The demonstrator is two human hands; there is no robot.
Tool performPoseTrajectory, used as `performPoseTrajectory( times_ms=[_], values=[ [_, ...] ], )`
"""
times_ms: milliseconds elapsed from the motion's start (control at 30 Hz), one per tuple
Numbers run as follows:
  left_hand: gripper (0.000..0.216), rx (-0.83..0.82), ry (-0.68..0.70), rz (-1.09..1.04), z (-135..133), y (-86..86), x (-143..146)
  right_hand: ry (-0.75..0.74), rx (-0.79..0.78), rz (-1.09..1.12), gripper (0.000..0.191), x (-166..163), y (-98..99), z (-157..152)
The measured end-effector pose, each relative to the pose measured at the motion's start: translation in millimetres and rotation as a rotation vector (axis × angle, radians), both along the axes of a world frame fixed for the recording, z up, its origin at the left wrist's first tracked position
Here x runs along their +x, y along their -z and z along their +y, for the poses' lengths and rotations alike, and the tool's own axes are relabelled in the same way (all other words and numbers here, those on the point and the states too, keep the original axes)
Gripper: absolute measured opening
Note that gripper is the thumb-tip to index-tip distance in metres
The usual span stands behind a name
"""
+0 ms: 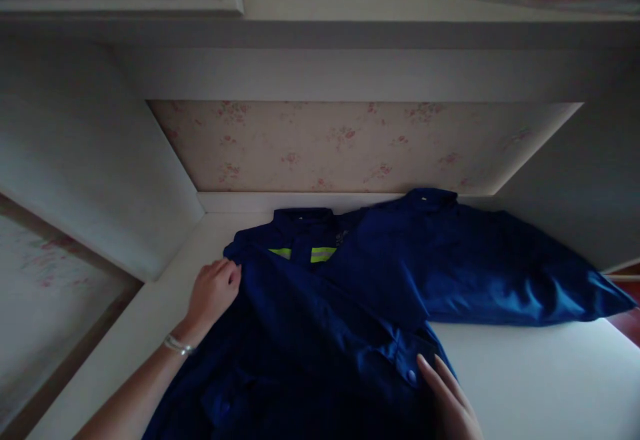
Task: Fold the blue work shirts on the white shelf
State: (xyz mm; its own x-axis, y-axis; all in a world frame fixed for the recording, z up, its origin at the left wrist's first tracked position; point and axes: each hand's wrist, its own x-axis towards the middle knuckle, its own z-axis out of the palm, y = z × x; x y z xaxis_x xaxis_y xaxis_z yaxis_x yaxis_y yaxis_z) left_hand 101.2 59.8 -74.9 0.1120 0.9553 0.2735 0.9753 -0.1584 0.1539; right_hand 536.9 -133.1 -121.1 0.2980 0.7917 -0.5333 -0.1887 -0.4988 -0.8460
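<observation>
A dark blue work jacket (350, 307) lies spread on a white desk top (525, 380), its collar toward the floral wallpaper (350, 147) at the back. The left hand (213, 293) rests at the jacket's shoulder edge, fingers curled and gripping the fabric fold there; a thin bracelet (178, 345) circles the wrist behind it. Just beyond and to the right of that hand, two yellow-green reflective strips (323, 254) show below the collar. The right hand (447, 400) lies flat on the jacket's cuffed sleeve end, fingers pressed together and extended, with a button (411, 376) just left of the fingertips. Beyond the right hand the jacket's other sleeve (500, 273) stretches out to the right across the desk.
</observation>
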Motion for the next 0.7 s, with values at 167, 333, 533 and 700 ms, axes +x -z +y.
performPoseTrajectory(
  times_ms=[167,333,533,700],
  values=[
    [0.033,-0.075,0.233,0.103,-40,26.6,-16,0.098,-0.077,0.252,0.074,-30,-56.2,26],
    [0.042,-0.047,0.256,0.127,-26,39.1,-29,0.116,-0.018,0.452,0.059,-28,-90.3,45],
    [0.037,0.025,0.331,0.004,-28,25.5,-70,0.179,0.168,0.298,0.034,-3,-88.9,65],
    [0.030,0.104,0.293,-0.121,-45,19.2,-103,0.084,0.103,0.230,0.037,-8,-73.9,43]
  ],
)
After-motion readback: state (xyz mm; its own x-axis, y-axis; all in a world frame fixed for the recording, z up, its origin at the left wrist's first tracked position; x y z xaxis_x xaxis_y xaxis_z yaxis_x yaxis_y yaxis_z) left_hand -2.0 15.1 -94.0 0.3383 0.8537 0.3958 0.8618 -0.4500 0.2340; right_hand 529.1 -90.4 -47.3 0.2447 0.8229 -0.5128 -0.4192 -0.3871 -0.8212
